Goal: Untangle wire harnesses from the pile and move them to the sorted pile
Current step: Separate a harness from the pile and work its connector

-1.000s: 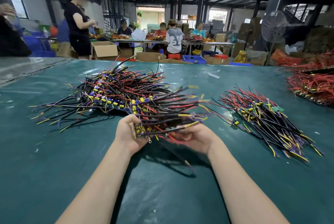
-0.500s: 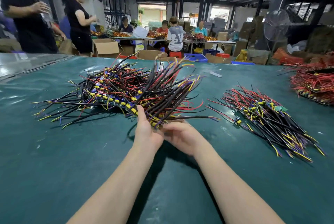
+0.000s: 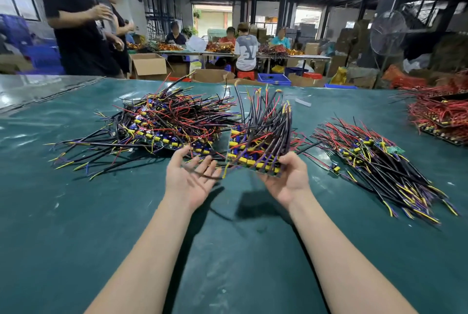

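Over the counter's [image 3: 76,212] middle, the right hand [image 3: 285,178] clasps a harness bundle [image 3: 258,136] wires-up, probably to keep it free of the tangled pile [image 3: 167,124] beyond the flat-open left hand [image 3: 191,174], the sorted pile [image 3: 379,159] lying nearer the right edge.

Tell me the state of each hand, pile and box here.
Harness bundle: held off the table, wires pointing up.
Right hand: grips it from beneath.
Left hand: open, palm up.
Tangled pile: jumbled.
Sorted pile: flat, wires aligned.
Cardboard box: flaps open.
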`<state>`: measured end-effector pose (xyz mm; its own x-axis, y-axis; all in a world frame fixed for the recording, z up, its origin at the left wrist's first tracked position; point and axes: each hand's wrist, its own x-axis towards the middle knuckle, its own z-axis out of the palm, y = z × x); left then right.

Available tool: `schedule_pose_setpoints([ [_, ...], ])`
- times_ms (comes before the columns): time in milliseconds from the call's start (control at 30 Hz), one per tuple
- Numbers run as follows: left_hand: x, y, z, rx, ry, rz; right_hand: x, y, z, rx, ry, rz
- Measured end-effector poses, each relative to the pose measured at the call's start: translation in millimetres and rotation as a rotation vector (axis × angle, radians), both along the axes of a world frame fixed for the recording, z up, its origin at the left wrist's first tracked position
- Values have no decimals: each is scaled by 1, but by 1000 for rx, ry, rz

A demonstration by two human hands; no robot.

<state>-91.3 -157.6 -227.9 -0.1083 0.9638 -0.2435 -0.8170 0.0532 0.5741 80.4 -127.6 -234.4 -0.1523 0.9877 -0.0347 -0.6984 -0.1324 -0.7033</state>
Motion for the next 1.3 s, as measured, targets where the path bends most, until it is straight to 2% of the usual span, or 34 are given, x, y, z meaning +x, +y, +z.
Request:
schedule_pose_setpoints([
  [133,11,-3,4,94,434,-264,3,-3,-1,44,-279,109],
  [200,16,-10,4,106,533,-378,-5,-8,0,71,-372,143],
  [267,18,-9,-3,127,567,-309,-12,-7,0,99,-457,93],
  [367,20,-8,-5,66,658,-58,-16,-3,-1,86,-562,10],
  [433,23,-8,-7,66,716,0,-14,2,-1,23,-518,-9],
  [533,33,-10,-7,132,793,-23,-15,5,-2,-33,-475,-89],
  [700,44,-14,-5,187,787,-20,-20,2,-6,-129,-441,-206],
  [967,37,-10,-6,183,862,-18,-22,6,-4,-138,-334,-144],
  [1300,36,-8,-9,127,854,-44,-21,7,-10,-139,-341,-130],
])
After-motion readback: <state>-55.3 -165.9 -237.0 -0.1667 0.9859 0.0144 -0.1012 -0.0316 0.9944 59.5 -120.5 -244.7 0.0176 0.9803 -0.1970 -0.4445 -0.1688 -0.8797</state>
